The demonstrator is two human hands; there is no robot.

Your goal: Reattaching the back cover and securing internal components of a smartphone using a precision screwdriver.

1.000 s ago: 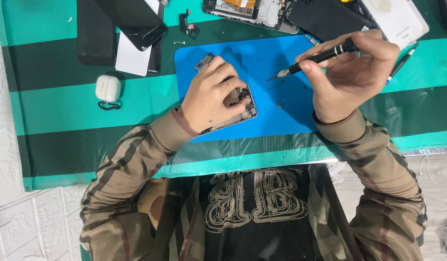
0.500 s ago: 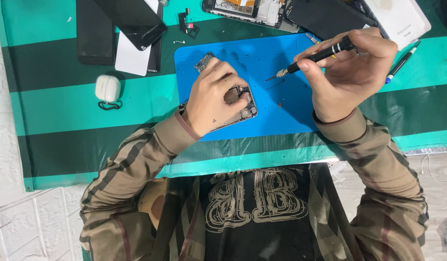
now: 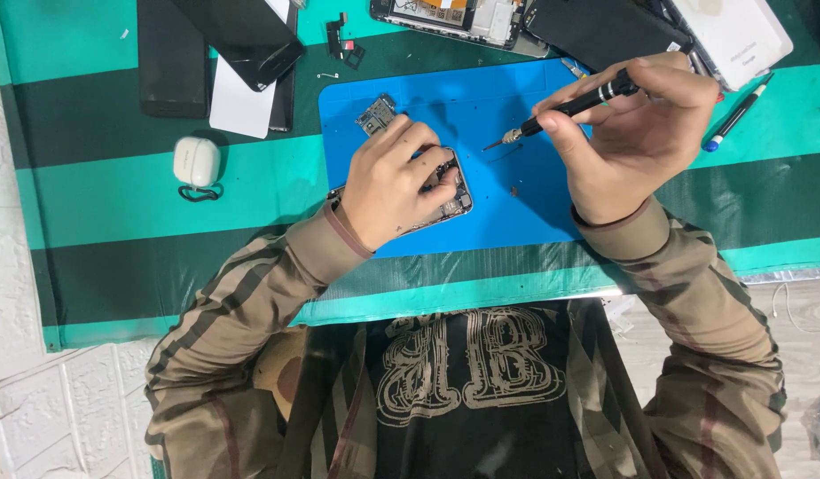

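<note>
From the head view, the left hand (image 3: 396, 182) lies flat over an opened phone (image 3: 450, 200) on the blue mat (image 3: 481, 106), its fingers (image 3: 432, 168) bent together and pressing down on the phone's exposed insides; only the phone's lower right edge and corner show past the knuckles. Whether the fingertips pinch some small part there cannot be told, since the hand hides it. Just beyond those fingers, a small circuit board (image 3: 377, 115) sits on the mat, touching or nearly touching them.

The right hand (image 3: 636, 133) is raised to the right of the phone, its fingers (image 3: 667, 75) clamped on a black screwdriver (image 3: 569, 106) whose metal tip points left, toward the left hand but well apart from it.

Farther out from the fingers, on the striped green bench (image 3: 117, 191): a white earbud case (image 3: 197, 161) left of the left hand, dark phone panels (image 3: 237, 40) beyond it, a disassembled phone (image 3: 450, 16) at the far edge, and a pen (image 3: 736, 113) right of the right hand.
</note>
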